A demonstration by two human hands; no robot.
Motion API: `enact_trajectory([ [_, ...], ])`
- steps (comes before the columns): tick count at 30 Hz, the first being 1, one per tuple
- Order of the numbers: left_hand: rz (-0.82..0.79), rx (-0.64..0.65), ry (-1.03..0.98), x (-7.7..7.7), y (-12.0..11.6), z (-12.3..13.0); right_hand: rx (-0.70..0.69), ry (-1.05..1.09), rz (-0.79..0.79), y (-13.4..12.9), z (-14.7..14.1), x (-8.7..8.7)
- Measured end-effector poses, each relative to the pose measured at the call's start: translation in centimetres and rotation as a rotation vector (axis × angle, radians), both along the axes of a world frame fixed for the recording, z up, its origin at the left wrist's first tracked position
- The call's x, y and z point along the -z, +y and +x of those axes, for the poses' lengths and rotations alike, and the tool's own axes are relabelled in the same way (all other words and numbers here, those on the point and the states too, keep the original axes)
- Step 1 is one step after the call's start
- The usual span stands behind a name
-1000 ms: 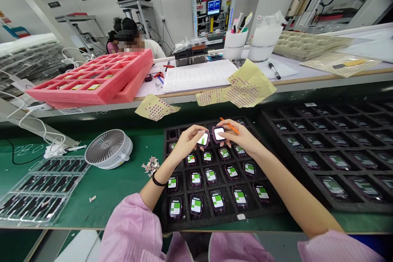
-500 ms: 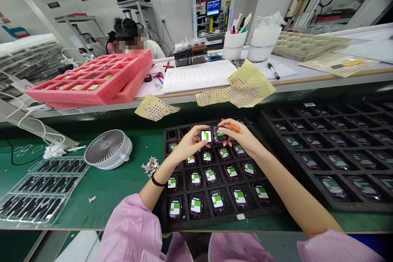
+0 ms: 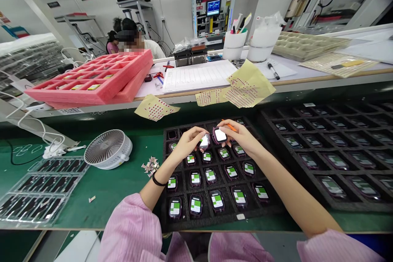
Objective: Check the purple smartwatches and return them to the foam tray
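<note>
Two pink striped sleeves reach in from the bottom edge toward a black foam tray, whose cells hold rows of square smartwatch bodies with dark purple frames and green-and-white screens. A black wristband circles the left wrist. Above the tray's far rows, the left hand pinches one smartwatch body between thumb and fingertips, and the right hand pinches a second smartwatch body the same way. Both hands are curled in rather than spread. The two bodies sit just beside each other, though whether they touch cannot be told. An orange stick shows behind the right fingers, and its grip is hidden. Left of the tray stand a white desk fan, a small heap of scraps and a clear blister tray. To its right lies a second black foam tray of similar devices. Beyond it, yellow sheets dotted with red hang over a bench edge, near a pink foam tray and a printed form. Farther back, a co-worker sits in a white top.
</note>
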State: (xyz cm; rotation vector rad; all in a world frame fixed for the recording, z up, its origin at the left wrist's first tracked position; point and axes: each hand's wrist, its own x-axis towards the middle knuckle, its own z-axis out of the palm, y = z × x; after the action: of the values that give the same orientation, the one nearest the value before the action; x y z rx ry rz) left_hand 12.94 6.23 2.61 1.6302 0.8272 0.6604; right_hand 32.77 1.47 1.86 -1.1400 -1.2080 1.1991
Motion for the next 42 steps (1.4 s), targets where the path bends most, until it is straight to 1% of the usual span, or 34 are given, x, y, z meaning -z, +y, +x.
enact_trajectory([
  [6,-0.016,0.048,-0.089,0.36,0.01,0.05,0.001,0.000,-0.010,-0.03,0.06,-0.08],
  [10,-0.014,0.067,-0.094,0.39,-0.06,-0.03,0.002,0.007,-0.008,0.00,0.15,-0.06],
  [20,0.011,0.019,-0.054,0.31,0.06,-0.02,0.009,-0.011,-0.018,-0.07,0.01,0.10],
  [28,-0.020,0.115,-0.133,0.77,0.44,-0.30,-0.062,-0.015,0.032,0.28,0.47,0.62],
  [34,-0.030,0.094,-0.133,0.66,0.35,-0.37,-0.086,-0.005,0.046,0.42,0.58,0.91],
  [42,-0.008,0.003,-0.036,0.42,0.17,-0.07,0.010,-0.021,0.011,0.23,0.28,0.53],
])
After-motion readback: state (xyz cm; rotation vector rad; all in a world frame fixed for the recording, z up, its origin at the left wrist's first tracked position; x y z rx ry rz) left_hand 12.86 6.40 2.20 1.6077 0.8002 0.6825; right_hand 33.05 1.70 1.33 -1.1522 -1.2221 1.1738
